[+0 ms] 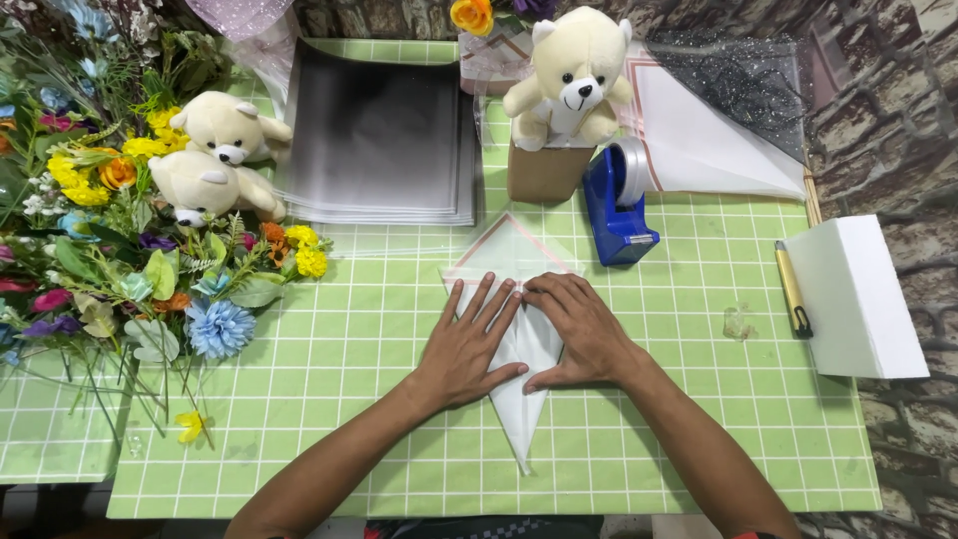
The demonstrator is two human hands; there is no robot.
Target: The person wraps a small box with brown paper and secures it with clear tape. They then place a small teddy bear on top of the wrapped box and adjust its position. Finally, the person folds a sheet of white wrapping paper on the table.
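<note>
Under both flat, open hands, left hand [464,349] and right hand [582,329], the folded white sheet [521,404] is mostly hidden.

Looks like a florist's or gift-wrapping craft bench, set against a rough brick-pattern wall [898,150] at two o'clock. Covered by a green grid-lined cutting mat [329,379] across the whole worktop. Heaped at nine o'clock with artificial flowers [110,250] in yellow, blue, orange and purple. Stocked at eleven o'clock with two cream plush bears [215,160] and a stack of grey wrapping sheets [384,135]; at twelve o'clock a third plush bear [574,75] on a brown box [544,175]. Equipped at one o'clock with a blue tape dispenser [617,210], at three o'clock with a utility knife [793,289] beside a white foam block [863,294].
</note>
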